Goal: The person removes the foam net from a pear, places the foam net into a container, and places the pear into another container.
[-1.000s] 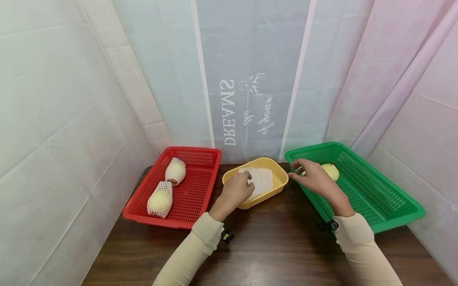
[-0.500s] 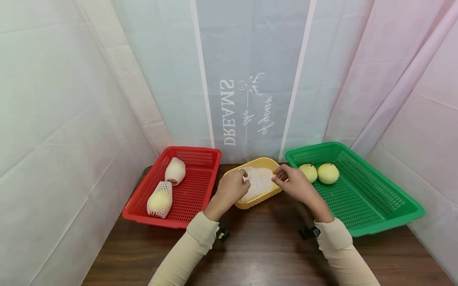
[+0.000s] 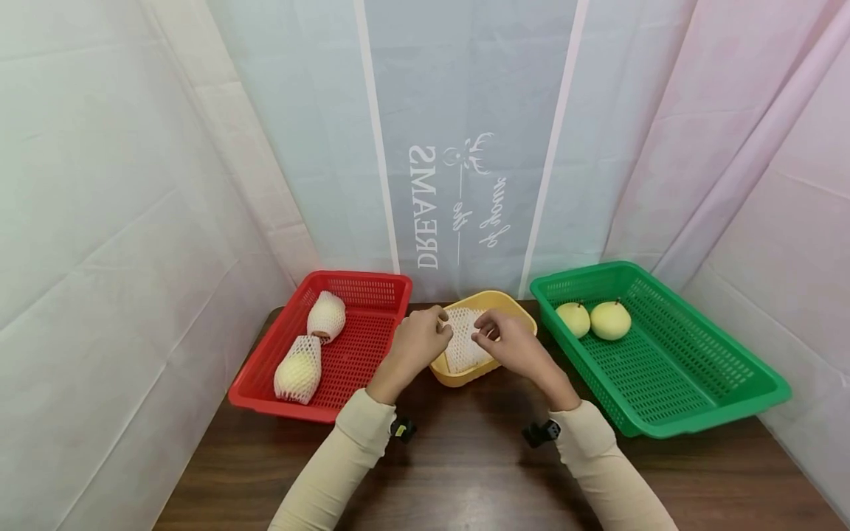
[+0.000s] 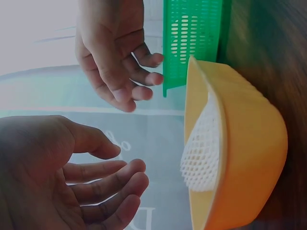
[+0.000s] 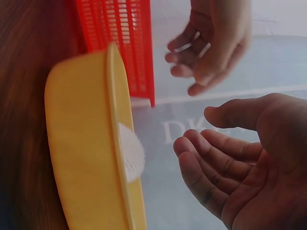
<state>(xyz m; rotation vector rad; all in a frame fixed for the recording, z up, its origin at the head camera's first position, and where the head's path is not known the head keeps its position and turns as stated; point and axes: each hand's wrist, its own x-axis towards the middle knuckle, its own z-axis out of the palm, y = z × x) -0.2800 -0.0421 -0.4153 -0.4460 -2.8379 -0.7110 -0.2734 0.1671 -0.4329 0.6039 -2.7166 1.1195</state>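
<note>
White foam fruit nets (image 3: pixel 462 341) lie in a small yellow basket (image 3: pixel 488 299) between my hands. My left hand (image 3: pixel 418 341) hovers over the basket's left side, fingers loosely bent, holding nothing. Opposite it, my right hand (image 3: pixel 510 343) is over the right part of the basket, its fingers also relaxed and bare. Both wrist views show the hands apart from the netting (image 4: pixel 204 148), above the rim of the basket. Two bare pears (image 3: pixel 610 320) sit in the green basket (image 3: pixel 697 428) on the right. In the red basket (image 3: pixel 358 369) are two pears in foam nets (image 3: pixel 297 370).
All three baskets stand on a dark wooden table (image 3: pixel 451 472). A printed curtain (image 3: pixel 465 88) hangs right behind them, and white cloth (image 3: pixel 99 258) closes off the left side.
My right hand has moved left from over the green basket to the yellow one, uncovering the two bare pears. My left hand has shifted slightly left.
</note>
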